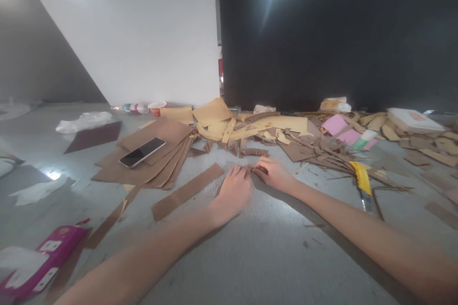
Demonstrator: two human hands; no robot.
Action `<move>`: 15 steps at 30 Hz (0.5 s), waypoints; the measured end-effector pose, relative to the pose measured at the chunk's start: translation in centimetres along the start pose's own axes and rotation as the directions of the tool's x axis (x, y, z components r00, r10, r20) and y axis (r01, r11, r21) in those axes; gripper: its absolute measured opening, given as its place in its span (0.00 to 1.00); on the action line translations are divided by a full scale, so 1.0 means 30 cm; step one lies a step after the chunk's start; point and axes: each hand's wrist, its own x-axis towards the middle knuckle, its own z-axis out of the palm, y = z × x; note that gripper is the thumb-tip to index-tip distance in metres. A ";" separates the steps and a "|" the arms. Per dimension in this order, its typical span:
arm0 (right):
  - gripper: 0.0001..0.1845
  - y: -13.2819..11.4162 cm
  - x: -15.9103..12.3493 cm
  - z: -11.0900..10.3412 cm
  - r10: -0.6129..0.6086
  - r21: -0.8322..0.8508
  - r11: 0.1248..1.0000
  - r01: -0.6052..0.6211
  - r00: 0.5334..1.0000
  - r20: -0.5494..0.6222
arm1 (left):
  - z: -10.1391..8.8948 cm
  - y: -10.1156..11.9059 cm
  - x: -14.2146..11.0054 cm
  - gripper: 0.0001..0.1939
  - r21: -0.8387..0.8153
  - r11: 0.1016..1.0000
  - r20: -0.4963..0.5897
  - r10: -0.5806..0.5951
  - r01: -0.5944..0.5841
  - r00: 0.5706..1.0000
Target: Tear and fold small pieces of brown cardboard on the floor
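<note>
Near the middle of the table, my right hand (275, 175) pinches a small, creased brown cardboard piece (261, 170). Close against it, my left hand (235, 189) is closed, its curled fingertips at the left end of the same piece, which they mostly hide. Just beyond my fingers lies a ridged, pleated brown strip (253, 152). A flat brown cardboard strip (188, 190) rests to the left of my left hand. Several small folded brown pieces (203, 149) stand in a row behind.
A phone (142, 152) lies on stacked brown sheets (157, 128). A yellow utility knife (362, 183) lies right, beside cut scraps (322, 147). At the front left is a magenta device (53, 257). A paper cup (157, 107), yellow sheets (213, 112) and a white box (415, 120) line the back.
</note>
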 end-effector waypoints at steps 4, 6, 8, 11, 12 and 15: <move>0.13 0.006 0.009 0.003 0.035 -0.028 0.999 -0.034 0.999 0.020 | -0.001 -0.002 0.000 0.21 -0.025 1.000 0.008 0.007 -0.007 1.000; 0.14 0.008 0.013 0.003 0.091 -0.015 0.996 -0.091 0.996 0.016 | -0.001 -0.002 0.000 0.21 -0.032 0.999 0.001 0.006 -0.006 1.000; 0.14 0.009 0.015 0.003 0.144 -0.005 0.990 -0.144 0.990 0.011 | 0.000 -0.003 0.000 0.22 -0.035 0.999 -0.004 0.005 -0.005 1.000; 0.15 0.012 0.015 0.008 0.181 -0.003 0.983 -0.181 0.983 0.001 | 0.003 -0.004 -0.001 0.22 -0.040 0.999 -0.004 0.012 -0.012 1.000; 0.15 0.014 0.015 0.011 0.186 -0.007 0.982 -0.187 0.982 -0.009 | 0.003 -0.005 -0.001 0.22 -0.044 0.999 -0.002 0.014 -0.014 1.000; 0.17 0.023 0.012 0.021 0.217 -0.034 0.975 -0.219 0.975 -0.038 | 0.002 -0.006 0.000 0.21 -0.059 0.998 -0.002 0.016 -0.016 1.000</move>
